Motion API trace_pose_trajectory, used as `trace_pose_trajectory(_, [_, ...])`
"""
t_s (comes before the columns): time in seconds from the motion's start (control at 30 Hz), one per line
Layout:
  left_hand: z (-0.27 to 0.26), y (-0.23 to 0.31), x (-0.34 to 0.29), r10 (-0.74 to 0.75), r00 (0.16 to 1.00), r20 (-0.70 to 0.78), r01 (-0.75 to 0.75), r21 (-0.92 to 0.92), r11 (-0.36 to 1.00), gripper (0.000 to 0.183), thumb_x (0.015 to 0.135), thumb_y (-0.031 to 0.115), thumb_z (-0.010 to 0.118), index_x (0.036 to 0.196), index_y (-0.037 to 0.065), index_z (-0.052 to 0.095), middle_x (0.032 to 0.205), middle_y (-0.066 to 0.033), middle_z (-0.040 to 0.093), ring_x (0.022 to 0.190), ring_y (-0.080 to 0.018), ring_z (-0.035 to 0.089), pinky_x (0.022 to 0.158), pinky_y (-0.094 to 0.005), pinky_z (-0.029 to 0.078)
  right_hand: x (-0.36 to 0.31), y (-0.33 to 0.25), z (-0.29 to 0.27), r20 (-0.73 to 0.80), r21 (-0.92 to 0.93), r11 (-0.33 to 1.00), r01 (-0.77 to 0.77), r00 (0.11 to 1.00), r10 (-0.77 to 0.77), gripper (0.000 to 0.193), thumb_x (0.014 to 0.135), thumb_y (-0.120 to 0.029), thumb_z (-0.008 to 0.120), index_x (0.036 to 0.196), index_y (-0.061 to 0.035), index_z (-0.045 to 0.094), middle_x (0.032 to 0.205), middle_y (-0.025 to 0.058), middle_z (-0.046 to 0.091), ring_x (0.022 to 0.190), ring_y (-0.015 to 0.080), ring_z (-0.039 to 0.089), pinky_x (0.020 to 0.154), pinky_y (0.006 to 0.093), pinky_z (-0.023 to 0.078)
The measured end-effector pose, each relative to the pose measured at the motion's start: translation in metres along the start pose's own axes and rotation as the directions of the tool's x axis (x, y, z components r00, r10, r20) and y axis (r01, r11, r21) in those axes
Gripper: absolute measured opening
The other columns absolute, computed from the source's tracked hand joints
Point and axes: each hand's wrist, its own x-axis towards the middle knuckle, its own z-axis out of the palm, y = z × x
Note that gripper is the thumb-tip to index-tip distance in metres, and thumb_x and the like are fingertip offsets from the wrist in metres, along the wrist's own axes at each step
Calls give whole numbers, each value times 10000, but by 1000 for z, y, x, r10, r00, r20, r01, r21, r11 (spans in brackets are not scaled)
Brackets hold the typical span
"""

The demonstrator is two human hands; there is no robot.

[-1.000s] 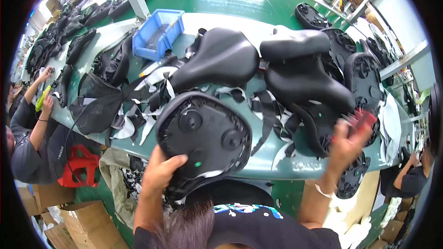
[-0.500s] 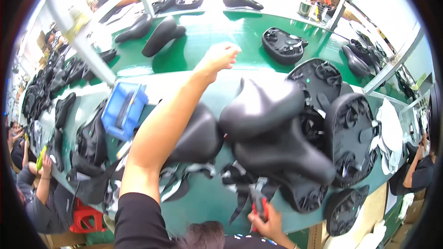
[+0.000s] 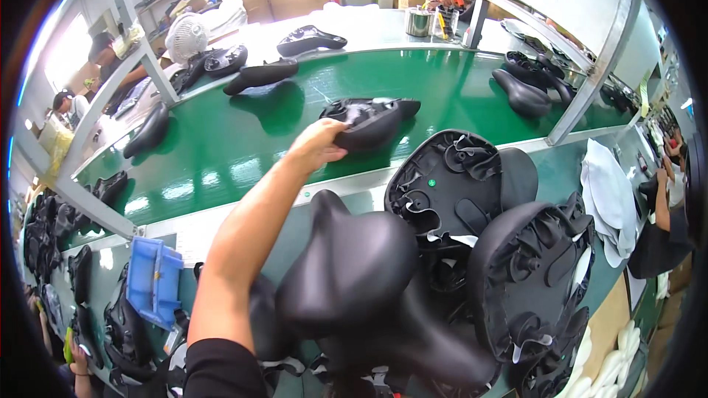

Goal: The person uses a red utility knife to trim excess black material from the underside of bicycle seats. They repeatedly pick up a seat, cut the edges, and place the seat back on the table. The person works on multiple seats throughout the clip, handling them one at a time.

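Note:
Stretched over the green conveyor belt (image 3: 199,169), my left hand (image 3: 321,144) is closed on the left end of a black bicycle saddle (image 3: 376,133). That saddle's hollow underside partly shows, and its narrow nose points right. Below my forearm, a smooth black saddle (image 3: 346,273) lies on top of a pile on the worktable. Next to it, two wide saddle shells, one (image 3: 450,184) farther off and one (image 3: 527,280) nearer, show gathered cover material on their undersides. My right hand is out of sight; only bits of red and metal show at the bottom edge.
A blue plastic bin (image 3: 153,280) stands left of my arm. More saddles rest along the belt, one (image 3: 262,76) at its far side and another (image 3: 522,94) at right. A metal post (image 3: 601,51) rises at right, near white sheets (image 3: 608,199). Other people work around the line.
The view has shifted toward the belt. My left hand has gone from a loose fist in the air to gripping a saddle. My right hand, earlier holding a red-handled tool, has left the picture.

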Motion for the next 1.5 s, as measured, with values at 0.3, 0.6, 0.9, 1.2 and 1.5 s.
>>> trace_pose_trajectory(0.3, [-46,-2,-335,236,867,-439,-303,-89,949,145,915,190,595,849,142,476,789,10,535,616,-108,568,589,-242,476,-8,-32,-4,59,143,983,113,991,-123,383,782,-174,737,1062,-8,535,786,80,673,648,166,654,634,297,531])
trace_pose_trajectory(0.6, [40,-111,-537,-382,892,240,446,-342,827,108,932,123,579,947,28,529,851,-84,634,799,-174,639,734,-301,514,14,-84,24,-58,384,917,107,994,-91,389,834,-162,691,1153,-4,535,938,89,649,668,95,563,616,243,467])
trace_pose_trajectory(0.9, [-73,-96,-485,-148,926,-347,39,-303,952,372,852,273,668,1084,-1,568,945,-77,625,833,-139,595,747,-276,485,31,-84,31,125,240,964,114,981,-147,452,844,-153,687,1228,-18,489,859,70,619,656,103,575,599,269,486])
trace_pose_trajectory(1.2, [-70,-67,-465,-72,994,-77,62,-122,991,402,810,279,656,1105,12,596,1002,-71,627,917,-145,582,848,-287,469,49,-110,-22,537,-310,384,870,493,-684,632,753,-25,633,1354,-143,475,800,90,565,599,237,562,506,336,471])
trace_pose_trajectory(1.5, [-64,-84,-483,-94,946,-311,47,-152,987,404,772,240,632,1083,-14,603,959,-76,635,857,-136,591,794,-288,478,-30,-73,-10,496,-432,700,569,798,-342,727,805,-13,590,1454,-168,300,768,186,558,575,360,583,523,470,462])
